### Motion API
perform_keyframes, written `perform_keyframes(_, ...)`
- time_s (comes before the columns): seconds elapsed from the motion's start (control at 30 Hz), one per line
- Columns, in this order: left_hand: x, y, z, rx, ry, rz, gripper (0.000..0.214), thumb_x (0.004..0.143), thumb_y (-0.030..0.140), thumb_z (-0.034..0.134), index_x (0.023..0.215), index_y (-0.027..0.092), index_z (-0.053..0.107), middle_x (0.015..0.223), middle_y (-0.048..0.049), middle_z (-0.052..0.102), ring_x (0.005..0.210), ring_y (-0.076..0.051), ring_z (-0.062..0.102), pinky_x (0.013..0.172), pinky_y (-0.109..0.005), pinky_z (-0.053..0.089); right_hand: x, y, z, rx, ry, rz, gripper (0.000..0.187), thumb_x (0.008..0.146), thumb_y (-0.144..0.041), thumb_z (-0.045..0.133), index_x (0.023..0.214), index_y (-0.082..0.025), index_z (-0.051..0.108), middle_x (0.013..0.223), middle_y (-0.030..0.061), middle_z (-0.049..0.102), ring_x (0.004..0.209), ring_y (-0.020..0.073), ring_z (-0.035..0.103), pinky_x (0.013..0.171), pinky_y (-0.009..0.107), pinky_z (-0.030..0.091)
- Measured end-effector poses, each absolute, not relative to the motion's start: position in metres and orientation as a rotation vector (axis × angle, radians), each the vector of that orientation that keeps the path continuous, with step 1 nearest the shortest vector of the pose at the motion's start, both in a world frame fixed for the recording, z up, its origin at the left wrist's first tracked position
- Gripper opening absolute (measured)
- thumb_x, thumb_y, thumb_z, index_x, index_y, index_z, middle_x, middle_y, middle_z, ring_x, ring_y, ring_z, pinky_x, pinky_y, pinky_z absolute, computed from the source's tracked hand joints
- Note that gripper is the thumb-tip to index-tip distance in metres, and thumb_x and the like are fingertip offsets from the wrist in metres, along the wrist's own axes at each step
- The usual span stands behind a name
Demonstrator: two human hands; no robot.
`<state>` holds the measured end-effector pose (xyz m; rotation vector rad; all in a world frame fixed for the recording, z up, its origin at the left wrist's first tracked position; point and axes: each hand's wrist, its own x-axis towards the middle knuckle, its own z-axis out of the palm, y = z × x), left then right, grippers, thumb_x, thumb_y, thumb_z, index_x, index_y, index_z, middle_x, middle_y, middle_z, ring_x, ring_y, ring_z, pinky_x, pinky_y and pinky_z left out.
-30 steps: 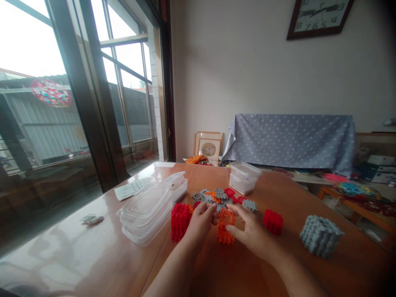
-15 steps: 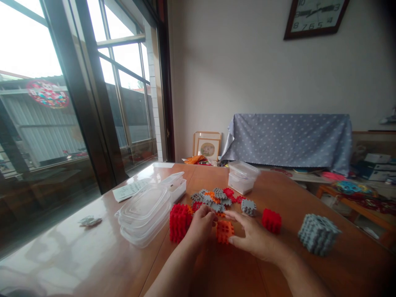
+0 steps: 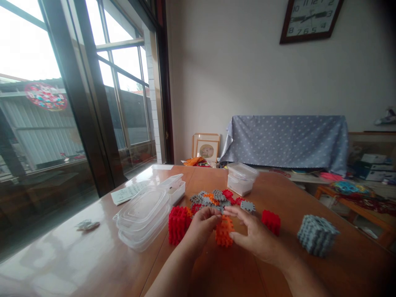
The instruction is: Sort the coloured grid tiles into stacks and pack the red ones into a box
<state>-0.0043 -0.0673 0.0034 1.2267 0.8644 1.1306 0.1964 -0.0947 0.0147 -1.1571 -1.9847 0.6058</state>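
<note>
A small stack of orange interlocking plastic tiles (image 3: 225, 235) with toothed edges stands on the table between my hands. My left hand (image 3: 206, 220) is closed in a pinch at the stack's upper left edge, on an orange tile mostly hidden by the fingers. My right hand (image 3: 249, 235) curves around the other side, thumb against the stack's front right edge and fingers at its top back. Left of my left hand stands a red tile stack (image 3: 178, 226). Just behind the hands lies a loose pile of grey, red and orange tiles (image 3: 202, 199).
To the right stand a smaller red stack (image 3: 271, 222) and a large grey stack (image 3: 317, 235). Clear plastic lids (image 3: 144, 212) lie to the left, near an open container (image 3: 177, 192) and a paper sheet (image 3: 128, 192). A lidded box (image 3: 239, 183) stands behind. A small packet (image 3: 87, 225) lies far left.
The orange tile between my fingertips has come down onto the orange stack, which looks taller. My left fingers have shifted slightly right, and the view has tilted a little.
</note>
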Motion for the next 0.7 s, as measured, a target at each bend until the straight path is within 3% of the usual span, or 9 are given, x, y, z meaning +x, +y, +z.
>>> perform_keyframes(0.23,-0.003,-0.064,-0.001,1.024,0.886,1.172,0.025,0.069,0.022,0.074,0.084,0.018,0.055,0.066,0.0039,0.057,0.055,-0.009,0.052,0.053,-0.020,0.037,0.191,-0.095,0.014,-1.198,-1.980,0.401,0.061,0.083,-0.025,0.065,0.142,-0.030,0.050,0.148,0.0067,0.052,0.137,0.0266,0.047,0.112,0.046,0.043)
perform_keyframes(0.37,0.000,-0.068,0.003,0.990,0.856,1.137,0.034,0.068,0.026,0.079,0.086,0.020,0.050,0.067,0.0034,0.060,0.057,-0.011,0.059,0.056,-0.022,0.043,0.190,-0.094,0.012,-1.224,-1.975,0.368,0.055,0.083,-0.030,0.069,0.136,-0.027,0.056,0.139,0.0086,0.057,0.129,0.0271,0.053,0.109,0.045,0.045)
perform_keyframes(0.5,-0.002,-0.071,0.006,1.065,0.847,1.106,0.031,0.075,0.035,0.076,0.086,0.020,0.051,0.066,0.0026,0.060,0.059,-0.011,0.059,0.058,-0.022,0.043,0.192,-0.091,0.012,-1.217,-1.983,0.352,0.045,0.083,-0.028,0.068,0.128,-0.024,0.062,0.129,0.0088,0.064,0.120,0.0262,0.059,0.106,0.043,0.047)
perform_keyframes(0.6,-0.004,-0.069,0.005,1.157,0.974,1.173,0.029,0.082,0.042,0.069,0.085,0.019,0.052,0.069,0.0015,0.060,0.061,-0.011,0.056,0.057,-0.021,0.039,0.196,-0.090,0.011,-1.253,-1.998,0.431,0.051,0.082,-0.028,0.070,0.132,-0.025,0.061,0.131,0.0084,0.064,0.121,0.0265,0.059,0.106,0.043,0.046)
perform_keyframes(0.7,-0.005,-0.065,0.002,1.208,1.079,1.222,0.019,0.083,0.035,0.063,0.085,0.019,0.053,0.073,0.0009,0.061,0.062,-0.011,0.054,0.058,-0.022,0.038,0.202,-0.090,0.006,-1.271,-2.044,0.571,0.057,0.081,-0.029,0.071,0.136,-0.027,0.058,0.133,0.0069,0.064,0.126,0.0258,0.057,0.110,0.043,0.043)
